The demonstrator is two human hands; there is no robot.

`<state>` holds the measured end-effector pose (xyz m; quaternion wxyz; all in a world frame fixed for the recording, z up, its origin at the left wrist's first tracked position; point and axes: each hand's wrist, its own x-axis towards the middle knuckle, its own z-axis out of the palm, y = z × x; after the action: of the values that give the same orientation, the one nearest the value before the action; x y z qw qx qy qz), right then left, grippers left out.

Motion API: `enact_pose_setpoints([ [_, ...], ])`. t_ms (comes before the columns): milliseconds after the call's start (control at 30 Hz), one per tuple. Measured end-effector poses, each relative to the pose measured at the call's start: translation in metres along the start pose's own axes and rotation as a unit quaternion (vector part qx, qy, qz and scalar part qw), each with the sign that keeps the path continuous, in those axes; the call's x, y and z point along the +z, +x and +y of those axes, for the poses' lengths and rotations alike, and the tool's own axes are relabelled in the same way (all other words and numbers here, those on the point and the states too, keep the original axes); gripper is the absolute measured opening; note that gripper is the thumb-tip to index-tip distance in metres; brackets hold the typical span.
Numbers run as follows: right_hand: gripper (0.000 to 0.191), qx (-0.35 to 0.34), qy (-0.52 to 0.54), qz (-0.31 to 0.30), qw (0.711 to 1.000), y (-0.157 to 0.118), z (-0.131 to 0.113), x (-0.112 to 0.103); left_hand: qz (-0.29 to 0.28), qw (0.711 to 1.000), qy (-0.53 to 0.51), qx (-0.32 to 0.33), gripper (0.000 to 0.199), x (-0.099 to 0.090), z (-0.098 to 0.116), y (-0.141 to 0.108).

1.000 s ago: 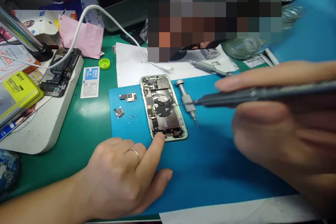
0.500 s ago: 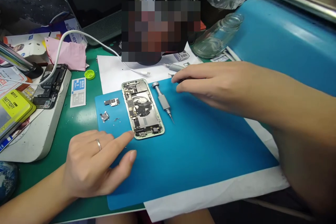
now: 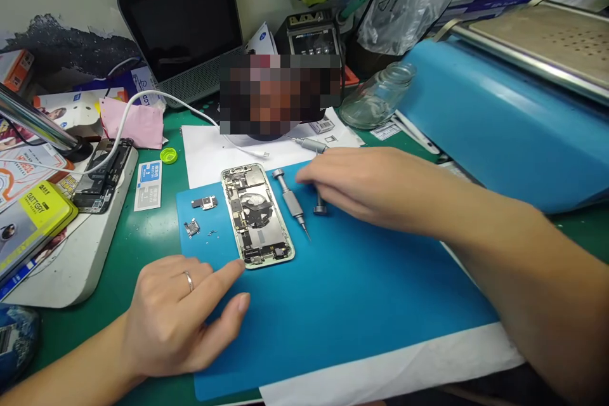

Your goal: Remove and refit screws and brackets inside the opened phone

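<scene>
An opened smartphone [image 3: 261, 219] lies on the blue mat [image 3: 361, 292], its inner boards showing. My left hand [image 3: 185, 314] rests at its lower left corner, index fingertip against the frame, thumb apart and other fingers curled. A grey precision screwdriver [image 3: 291, 203] lies on the mat right of the phone, tip towards me. Over the mat's back part, my right hand [image 3: 361, 187] is closed around a second screwdriver [image 3: 320, 206]; only its capped end shows below the fingers. Left of the phone are a metal shield plate [image 3: 204, 203], a small bracket [image 3: 191, 228] and tiny screws [image 3: 212, 233].
Behind the mat, white paper [image 3: 202, 146] carries another screwdriver [image 3: 311, 144] and a white cable [image 3: 166, 96]. A glass jar [image 3: 375, 98] lies on its side at the back. On the left are a second phone part [image 3: 102, 174], a yellow battery box [image 3: 38, 222] and a green cap [image 3: 168, 155].
My right hand has drawn back towards me, and a screwdriver's capped end now shows beneath it. My left finger stays at the phone's corner. The camera view has tilted up.
</scene>
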<state>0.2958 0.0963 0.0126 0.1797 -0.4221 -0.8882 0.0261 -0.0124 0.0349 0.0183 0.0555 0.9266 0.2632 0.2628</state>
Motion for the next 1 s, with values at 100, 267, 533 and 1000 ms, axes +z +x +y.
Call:
enact_pose_setpoints([
  [100, 0.033, 0.048, -0.052, -0.008, 0.997, 0.008, -0.012, 0.003, -0.004, 1.000, -0.002, 0.001, 0.019, -0.001, 0.001, 0.000],
  [267, 0.050, 0.130, -0.012, -0.075, 0.989, 0.016, -0.022, 0.015, -0.004, 1.000, -0.013, 0.001, 0.020, 0.000, 0.001, -0.001],
  [533, 0.032, 0.218, 0.119, -0.072, 0.966, 0.020, -0.018, 0.023, -0.006, 1.000, -0.020, 0.002, 0.020, 0.002, 0.001, -0.002],
  [1000, 0.032, 0.003, 0.082, 0.341, 0.937, 0.012, -0.022, 0.023, 0.001, 1.000, -0.027, 0.006, 0.019, 0.004, 0.001, -0.003],
])
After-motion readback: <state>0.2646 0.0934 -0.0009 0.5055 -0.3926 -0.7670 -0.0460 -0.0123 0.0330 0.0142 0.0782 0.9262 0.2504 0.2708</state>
